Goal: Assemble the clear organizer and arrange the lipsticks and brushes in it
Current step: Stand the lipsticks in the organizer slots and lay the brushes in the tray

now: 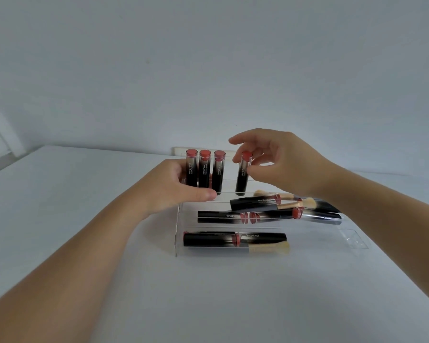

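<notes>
A clear stepped organizer [177,233] stands on the white table. Three black lipsticks with red tops [204,172] stand upright in its back row. My left hand [176,184] grips the organizer's upper left side, thumb on the step edge. My right hand [278,162] pinches a fourth upright lipstick [243,177] in the same row, a gap to the right of the three. Several more lipsticks [253,203] and brushes with pale bristles [307,203] lie flat behind and under the clear steps; one brush [270,248] lies at the front.
A loose clear acrylic piece [354,238] lies flat on the table to the organizer's right. A white strip [180,151] runs along the wall behind the organizer. The white wall rises just past the table's back edge.
</notes>
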A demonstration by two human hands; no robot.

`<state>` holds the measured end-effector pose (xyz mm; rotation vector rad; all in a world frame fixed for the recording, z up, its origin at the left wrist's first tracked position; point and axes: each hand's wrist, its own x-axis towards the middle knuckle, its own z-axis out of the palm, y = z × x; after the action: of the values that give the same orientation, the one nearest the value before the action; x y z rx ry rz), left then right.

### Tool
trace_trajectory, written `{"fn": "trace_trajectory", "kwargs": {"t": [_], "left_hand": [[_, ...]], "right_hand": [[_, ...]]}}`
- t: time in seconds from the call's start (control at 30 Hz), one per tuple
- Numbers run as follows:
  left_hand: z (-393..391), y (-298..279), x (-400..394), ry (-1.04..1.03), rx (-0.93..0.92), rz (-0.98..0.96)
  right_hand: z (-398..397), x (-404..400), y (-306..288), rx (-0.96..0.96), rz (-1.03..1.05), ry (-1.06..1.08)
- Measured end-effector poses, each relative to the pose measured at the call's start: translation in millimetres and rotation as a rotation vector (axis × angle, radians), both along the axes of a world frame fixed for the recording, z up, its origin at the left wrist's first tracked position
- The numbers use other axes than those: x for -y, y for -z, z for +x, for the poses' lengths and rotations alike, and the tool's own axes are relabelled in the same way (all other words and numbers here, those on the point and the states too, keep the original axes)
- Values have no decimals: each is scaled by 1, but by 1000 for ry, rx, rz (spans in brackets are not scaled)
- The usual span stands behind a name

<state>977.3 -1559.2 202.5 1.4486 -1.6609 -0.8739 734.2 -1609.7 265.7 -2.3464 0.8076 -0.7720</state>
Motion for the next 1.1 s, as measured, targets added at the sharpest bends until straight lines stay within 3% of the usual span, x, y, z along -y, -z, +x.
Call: {"fn": "trace_trajectory", "kwargs": {"t": [0.47,1.1], "left_hand": [[1,1,1,1,6,-7],[1,1,2,26,10,-34]], "right_hand": [[4,-1,8,21,-39,100],[15,5,23,9,-23,54]]}}
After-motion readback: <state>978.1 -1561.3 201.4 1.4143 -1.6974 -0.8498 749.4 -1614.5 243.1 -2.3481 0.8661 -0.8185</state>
